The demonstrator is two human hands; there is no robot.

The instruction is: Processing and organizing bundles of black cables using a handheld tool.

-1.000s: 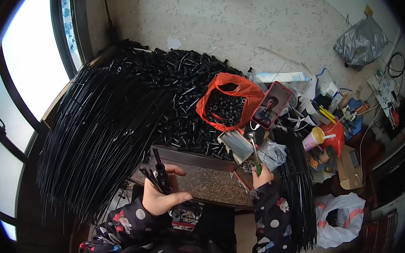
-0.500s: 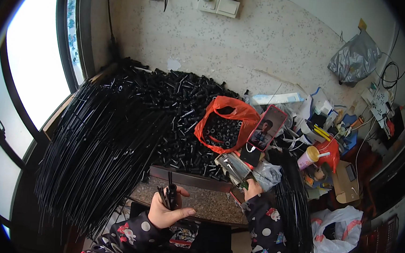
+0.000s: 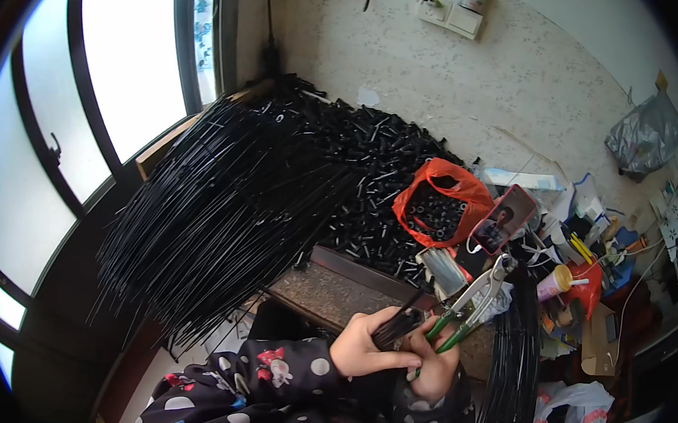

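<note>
My left hand [image 3: 365, 345] is closed around several black tube-like pieces [image 3: 398, 327], with thin black stems sticking up from the fist. Right beside it, my right hand [image 3: 435, 372] grips a pair of pliers [image 3: 470, 305] by their green handles. The pliers' metal jaws point up and away, toward the phone. Both hands meet over the near edge of the brown speckled table [image 3: 314, 288], their fingers almost touching. Behind them lies a large heap of short black tubular parts [image 3: 367, 147]. An orange-red plastic bag [image 3: 478, 191] stands open, full of small dark ring-shaped parts.
Long thin black cable-like strands [image 3: 205, 210] spill over the table's left side; another bundle [image 3: 513, 365] hangs at the right. A dark ledge [image 3: 366, 273] edges the heap. A phone [image 3: 505, 218] leans by the bag. A cup [image 3: 554, 283] and cardboard box [image 3: 602, 340] stand rightward.
My right hand has lifted the pliers off the cluttered right side and brought them to my left hand. The left hand still holds the black pieces. The view has swung left.
</note>
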